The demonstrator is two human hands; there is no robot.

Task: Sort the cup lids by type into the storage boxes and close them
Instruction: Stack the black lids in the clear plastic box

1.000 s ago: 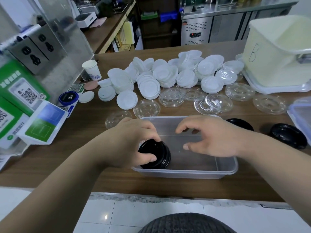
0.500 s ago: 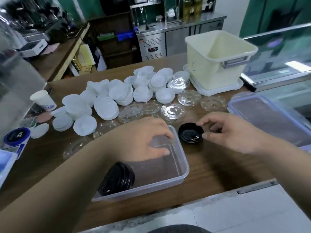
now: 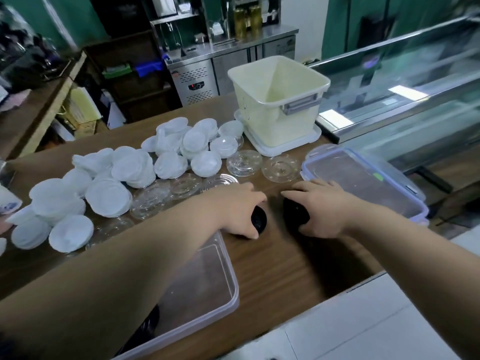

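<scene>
My left hand [image 3: 237, 211] grips a black lid [image 3: 259, 220] on the wooden counter, just beyond the far corner of the clear storage box [image 3: 226, 289]. My right hand [image 3: 320, 207] closes over another black lid [image 3: 294, 213] a little to the right. A stack of black lids [image 3: 148, 324] lies in the near end of the clear box, mostly hidden by my left forearm. White lids [image 3: 109, 196] are heaped at the left and centre. Clear lids [image 3: 244, 162] lie between the heap and my hands.
A cream bin [image 3: 275, 105] stands on a white lid at the back. A clear flat lid with blue clips [image 3: 363, 183] lies at the right, next to a glass display case [image 3: 415, 94]. The counter's near edge runs just below the clear box.
My left hand left the stack in the clear box and reached to a black lid beyond it. My right hand moved onto a second black lid. The view swung to the right.
</scene>
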